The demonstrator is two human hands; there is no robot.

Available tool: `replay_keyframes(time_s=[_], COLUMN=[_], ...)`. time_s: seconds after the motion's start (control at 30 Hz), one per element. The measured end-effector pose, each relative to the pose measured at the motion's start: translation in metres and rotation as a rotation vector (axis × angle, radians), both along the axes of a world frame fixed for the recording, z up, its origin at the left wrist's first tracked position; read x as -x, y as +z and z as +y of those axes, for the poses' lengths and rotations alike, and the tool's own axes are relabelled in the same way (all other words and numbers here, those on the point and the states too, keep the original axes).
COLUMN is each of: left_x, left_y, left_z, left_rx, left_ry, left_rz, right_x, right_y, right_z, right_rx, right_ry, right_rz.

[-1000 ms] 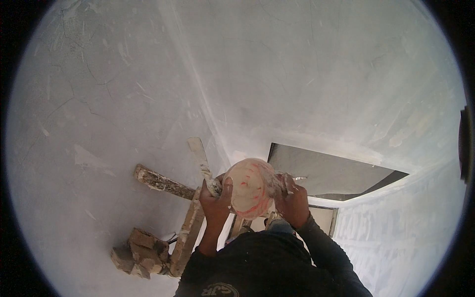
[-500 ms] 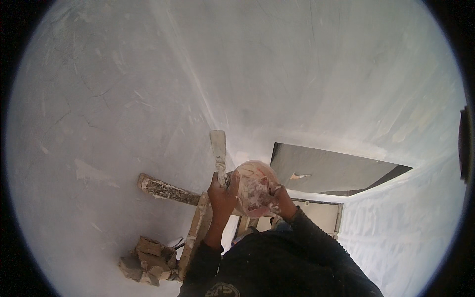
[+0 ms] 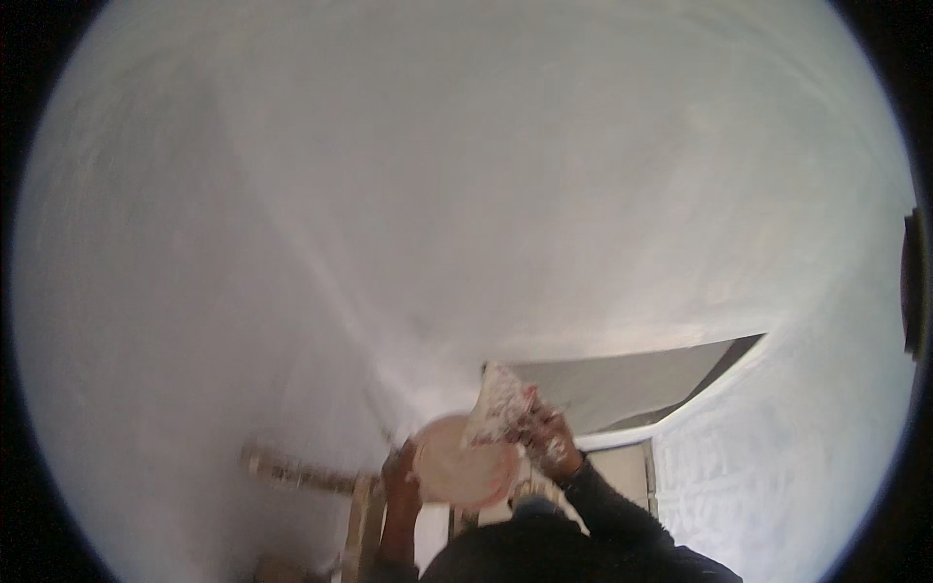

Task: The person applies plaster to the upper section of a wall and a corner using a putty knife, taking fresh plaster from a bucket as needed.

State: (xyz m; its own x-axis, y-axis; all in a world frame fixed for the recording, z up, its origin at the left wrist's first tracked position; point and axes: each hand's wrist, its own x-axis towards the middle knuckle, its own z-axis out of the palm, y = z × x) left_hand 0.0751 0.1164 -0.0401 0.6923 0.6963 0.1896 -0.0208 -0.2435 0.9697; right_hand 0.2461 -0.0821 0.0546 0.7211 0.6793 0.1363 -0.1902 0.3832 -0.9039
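Note:
My left hand [image 3: 399, 472] is closed on the left rim of a round pinkish bowl [image 3: 449, 486] smeared with pale plaster. A thin scraper [image 3: 379, 416] sticks up from that same hand, blurred by motion. My right hand [image 3: 548, 439] grips a wide putty knife [image 3: 496, 400], its flared blade caked with white plaster and a bit of red showing near the fingers. The blade is in front of the bowl's upper right part and tilts up to the left. White plaster coats the right fingers and back of the hand.
Grey-white plastered walls [image 3: 292, 175] meet at a corner ahead. A dark-edged rectangular opening [image 3: 641, 384] lies right of my hands. Rough wooden boards [image 3: 301, 473] stand at lower left, blurred. A pale panel [image 3: 622, 473] shows behind my right forearm.
My right hand has come up out of the bowl area with the plaster-laden putty knife. The bowl and left hand sit lower in view, and the whole view has shifted.

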Motion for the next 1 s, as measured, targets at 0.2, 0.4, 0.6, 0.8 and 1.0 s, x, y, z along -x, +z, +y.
replay_keyframes(time_s=[0.2,0.4,0.6,0.8,1.0], left_x=[0.035,0.042,0.038,0.038,0.032], left_y=[0.036,0.035,0.009,-0.024,0.000], left_z=[0.018,0.078,0.083,0.094,0.086], left_rx=[0.591,-0.046,0.022,-0.260,-0.920], left_ry=[0.024,-0.215,-0.077,-0.077,-0.142], left_rz=[-0.039,0.148,0.071,0.170,0.126], right_x=[-0.045,-0.183,-0.219,-0.280,-0.273], right_y=[0.114,0.187,0.276,0.311,0.088], right_z=[0.004,-0.061,-0.041,-0.054,-0.030], right_rx=[-0.352,0.444,0.337,0.660,0.704], right_ry=[-0.335,-1.449,-1.501,-1.555,-1.371], right_rz=[-0.139,-1.620,-1.565,-1.743,-1.597])
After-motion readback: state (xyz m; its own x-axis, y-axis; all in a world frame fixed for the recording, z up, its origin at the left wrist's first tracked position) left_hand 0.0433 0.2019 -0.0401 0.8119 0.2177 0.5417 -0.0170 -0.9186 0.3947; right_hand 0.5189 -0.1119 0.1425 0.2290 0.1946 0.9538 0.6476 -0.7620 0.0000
